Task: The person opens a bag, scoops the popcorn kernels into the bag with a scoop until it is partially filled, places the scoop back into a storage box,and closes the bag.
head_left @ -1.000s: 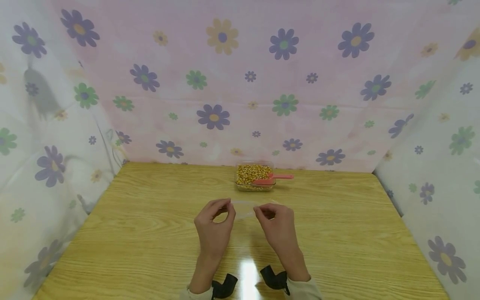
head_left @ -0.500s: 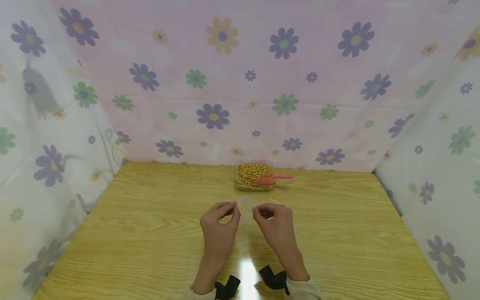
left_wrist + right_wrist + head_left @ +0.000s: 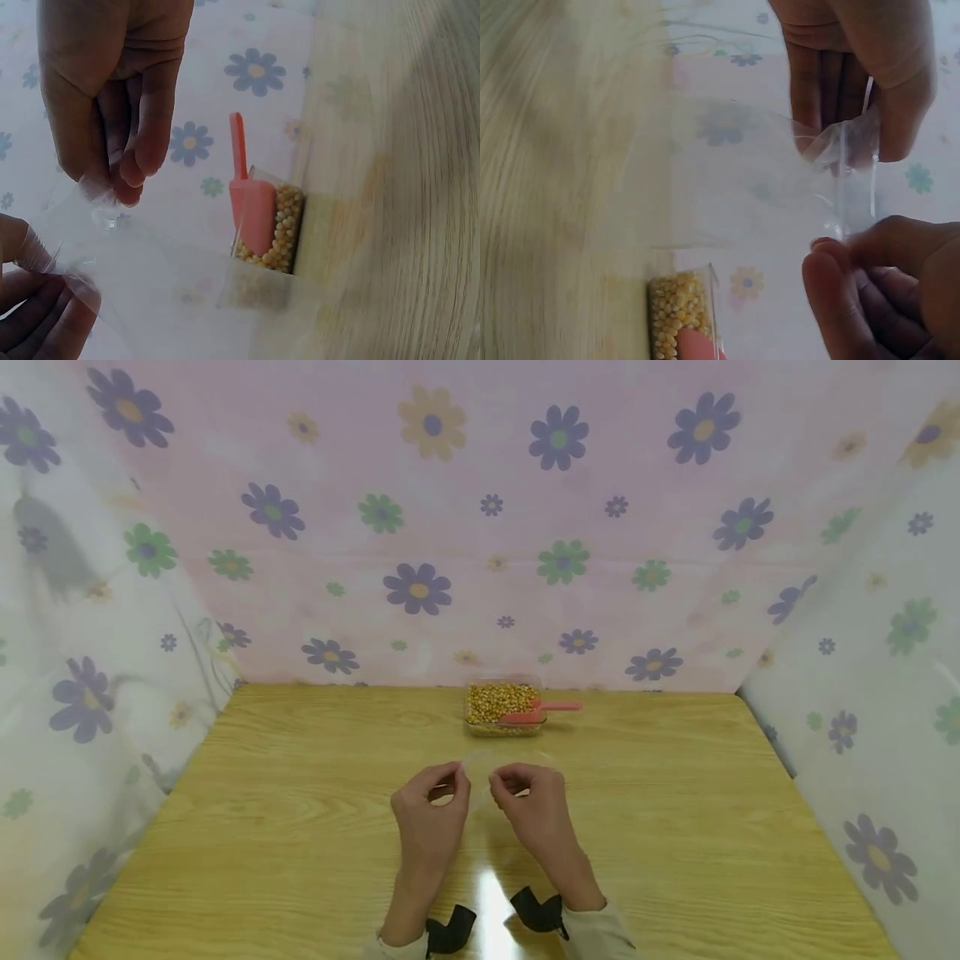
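Note:
A clear plastic bag (image 3: 765,180) hangs between my two hands above the table, its body nearly see-through. My left hand (image 3: 430,818) pinches its upper edge between thumb and fingertips. Opposite it, my right hand (image 3: 536,814) pinches the same edge a short way along. In the right wrist view a seal-like strip (image 3: 843,180) runs along that edge, which puckers between the fingers. The left wrist view shows the film bunched and creased at both sets of fingertips. In the head view only a faint outline of the bag appears.
Behind the hands stands a clear rectangular container (image 3: 506,729) of yellow corn kernels (image 3: 491,700). A pink scoop (image 3: 523,717) lies in the corn, handle out to the right. Flowered cloth (image 3: 465,535) encloses the wooden table (image 3: 300,827) at the back and sides.
My hands have come slightly closer together, and the bag's edge, fairly straight a second ago, now bows. Both hands keep their pinch. The head view has shifted a little.

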{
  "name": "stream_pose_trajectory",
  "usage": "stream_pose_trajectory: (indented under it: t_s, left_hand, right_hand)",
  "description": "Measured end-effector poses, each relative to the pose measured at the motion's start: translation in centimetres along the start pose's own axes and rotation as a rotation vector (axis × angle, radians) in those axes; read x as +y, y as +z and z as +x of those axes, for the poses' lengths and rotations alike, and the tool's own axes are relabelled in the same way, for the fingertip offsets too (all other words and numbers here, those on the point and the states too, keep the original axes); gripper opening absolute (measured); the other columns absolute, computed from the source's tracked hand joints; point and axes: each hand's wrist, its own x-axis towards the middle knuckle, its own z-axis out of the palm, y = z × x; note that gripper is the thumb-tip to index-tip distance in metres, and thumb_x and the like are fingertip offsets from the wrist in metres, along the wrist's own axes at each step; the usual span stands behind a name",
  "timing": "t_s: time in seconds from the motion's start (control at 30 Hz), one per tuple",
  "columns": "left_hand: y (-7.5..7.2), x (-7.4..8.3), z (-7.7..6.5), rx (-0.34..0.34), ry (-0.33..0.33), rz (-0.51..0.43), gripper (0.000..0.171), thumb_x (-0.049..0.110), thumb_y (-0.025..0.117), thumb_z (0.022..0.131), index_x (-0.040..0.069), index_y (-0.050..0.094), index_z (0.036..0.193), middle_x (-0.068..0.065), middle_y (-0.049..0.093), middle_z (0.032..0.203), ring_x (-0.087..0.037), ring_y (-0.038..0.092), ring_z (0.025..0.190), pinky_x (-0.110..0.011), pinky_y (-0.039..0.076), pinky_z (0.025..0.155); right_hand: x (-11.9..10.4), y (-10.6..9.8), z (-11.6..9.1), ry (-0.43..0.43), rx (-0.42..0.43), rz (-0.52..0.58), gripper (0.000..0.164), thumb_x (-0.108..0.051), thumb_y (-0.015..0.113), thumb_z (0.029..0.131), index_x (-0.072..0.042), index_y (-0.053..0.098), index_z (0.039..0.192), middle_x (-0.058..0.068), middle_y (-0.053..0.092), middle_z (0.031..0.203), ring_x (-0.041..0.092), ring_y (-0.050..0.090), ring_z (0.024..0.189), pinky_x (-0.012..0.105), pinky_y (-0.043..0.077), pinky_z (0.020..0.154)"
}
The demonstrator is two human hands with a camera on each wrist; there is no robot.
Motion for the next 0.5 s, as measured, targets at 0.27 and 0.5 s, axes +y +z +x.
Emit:
stream_pose_trajectory:
  t_s: [0.27,0.5]
  left_hand:
    - [-0.4,-0.4,0.2,0.077,-0.031,-0.013,0.013,-0.010,0.071,0.086,-0.002,0.079,0.091,-0.013,0.076,0.083,-0.023,0.073,0.069,-0.021,0.060,0.061]
    - [-0.4,-0.7,0.4,0.097,-0.014,-0.020,0.013,-0.012,0.068,0.086,-0.005,0.078,0.091,-0.017,0.075,0.082,-0.023,0.073,0.066,-0.021,0.060,0.060]
  right_hand:
    - [1.4,-0.6,0.0,-0.082,0.020,0.036,0.024,-0.023,0.060,0.105,-0.008,0.079,0.105,0.011,0.075,0.090,0.019,0.072,0.076,0.026,0.060,0.067]
    - [3.8,-3.0,-0.1,0.036,0.025,0.144,0.029,-0.022,0.053,0.108,-0.003,0.076,0.111,0.017,0.074,0.097,0.024,0.072,0.083,0.029,0.062,0.073]
